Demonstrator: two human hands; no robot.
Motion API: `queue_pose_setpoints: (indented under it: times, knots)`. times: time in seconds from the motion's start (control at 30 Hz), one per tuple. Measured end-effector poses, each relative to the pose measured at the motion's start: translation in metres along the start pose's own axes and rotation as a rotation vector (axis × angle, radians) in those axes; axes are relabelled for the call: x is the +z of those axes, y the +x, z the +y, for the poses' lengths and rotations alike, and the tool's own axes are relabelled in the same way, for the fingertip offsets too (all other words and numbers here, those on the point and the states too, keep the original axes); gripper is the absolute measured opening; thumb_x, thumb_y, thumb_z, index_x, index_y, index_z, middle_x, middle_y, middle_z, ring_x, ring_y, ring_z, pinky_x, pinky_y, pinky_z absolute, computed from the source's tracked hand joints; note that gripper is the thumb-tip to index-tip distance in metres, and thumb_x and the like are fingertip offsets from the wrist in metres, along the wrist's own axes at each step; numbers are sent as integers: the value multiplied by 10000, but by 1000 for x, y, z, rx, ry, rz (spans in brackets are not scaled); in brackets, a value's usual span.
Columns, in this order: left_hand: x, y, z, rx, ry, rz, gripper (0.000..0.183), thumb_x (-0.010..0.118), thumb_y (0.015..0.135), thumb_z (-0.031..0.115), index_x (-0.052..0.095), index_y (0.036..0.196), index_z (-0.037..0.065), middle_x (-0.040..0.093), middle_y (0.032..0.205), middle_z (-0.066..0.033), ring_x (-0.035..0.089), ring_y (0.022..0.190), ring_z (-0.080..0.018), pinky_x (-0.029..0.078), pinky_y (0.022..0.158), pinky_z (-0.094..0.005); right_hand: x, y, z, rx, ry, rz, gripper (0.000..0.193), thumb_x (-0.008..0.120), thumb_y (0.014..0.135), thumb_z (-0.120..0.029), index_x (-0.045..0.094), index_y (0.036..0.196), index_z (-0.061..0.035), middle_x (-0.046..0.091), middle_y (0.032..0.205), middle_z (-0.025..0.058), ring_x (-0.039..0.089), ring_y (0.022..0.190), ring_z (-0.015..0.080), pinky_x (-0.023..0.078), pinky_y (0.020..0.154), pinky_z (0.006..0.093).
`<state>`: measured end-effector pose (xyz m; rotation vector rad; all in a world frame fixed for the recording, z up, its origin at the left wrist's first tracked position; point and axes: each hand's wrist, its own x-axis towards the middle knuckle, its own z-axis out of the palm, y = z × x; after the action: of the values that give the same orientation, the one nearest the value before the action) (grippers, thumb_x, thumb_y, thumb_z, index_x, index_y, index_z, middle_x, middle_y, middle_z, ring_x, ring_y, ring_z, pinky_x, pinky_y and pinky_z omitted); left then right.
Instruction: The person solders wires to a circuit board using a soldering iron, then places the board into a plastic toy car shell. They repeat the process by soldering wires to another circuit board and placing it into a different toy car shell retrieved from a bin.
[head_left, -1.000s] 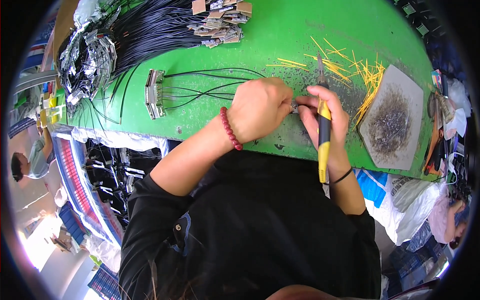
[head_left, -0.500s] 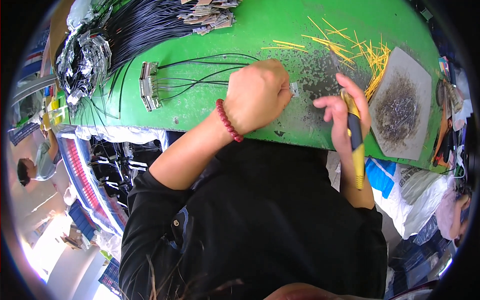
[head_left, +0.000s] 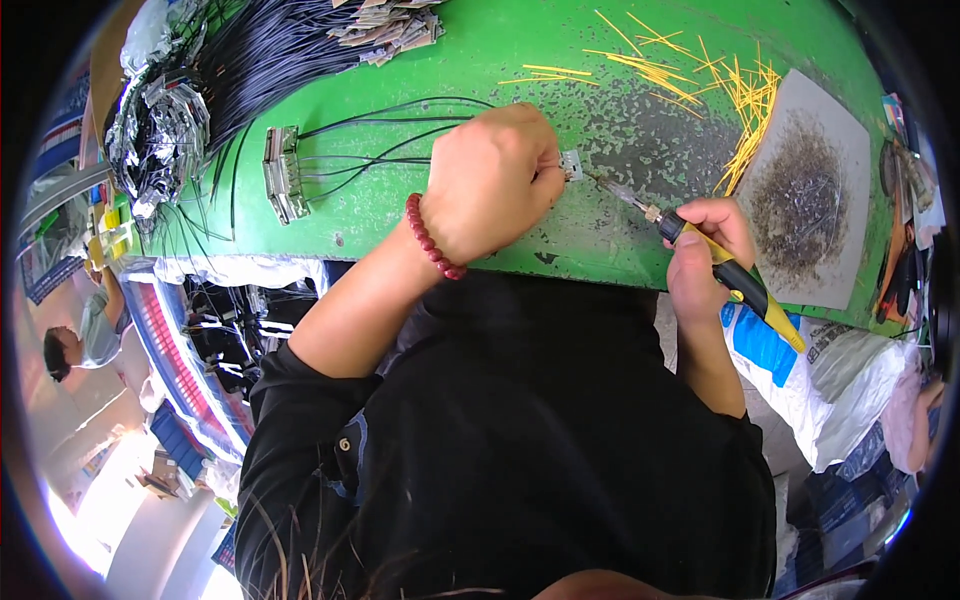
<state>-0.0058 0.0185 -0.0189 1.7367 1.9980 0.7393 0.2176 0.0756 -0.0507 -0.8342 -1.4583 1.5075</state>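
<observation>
My left hand (head_left: 495,170), with a red bead bracelet at its wrist, is closed over thin black cables (head_left: 385,160) on the green bench. Its fingertips are partly hidden under the fist. Just past them a small silver metal connector (head_left: 571,165) sticks out. Wrapped round a yellow-and-black soldering iron (head_left: 735,270), my right hand (head_left: 705,250) keeps it slanting toward that connector. The iron's thin tip is close to the connector; whether they touch I cannot tell. At the cables' other end lies a row of silver connectors (head_left: 285,175).
Thin yellow sticks (head_left: 735,95) lie scattered at the far right, beside a grey pad (head_left: 825,130) with dark residue. A black cable bundle (head_left: 285,50) and silver-wrapped parts (head_left: 160,130) fill the far left. Hand tools (head_left: 893,240) sit at the right edge. Another person (head_left: 90,335) is at left.
My right hand has turned the soldering iron from nearly upright to a slant, its tip now near the connector. My right fingers have closed more around it. The view has shifted slightly.
</observation>
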Motion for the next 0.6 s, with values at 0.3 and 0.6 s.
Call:
queue_pose_setpoints:
  times: [0.3,0.6]
  knots:
    - [1,0,1,-13,12,4,45,650,706,90,613,702,65,628,801,-53,606,684,-260,479,586,-347,2,0,-2,33,-64,-50,210,666,794,-137,555,905,3,520,718,-19,441,610,31,336,553,188]
    - [2,-1,0,5,-1,21,48,645,702,91,609,698,59,626,807,-63,613,712,-272,489,605,-364,3,1,-5,1,-151,-79,219,677,791,-161,571,889,4,533,694,-18,460,596,35,357,542,190]
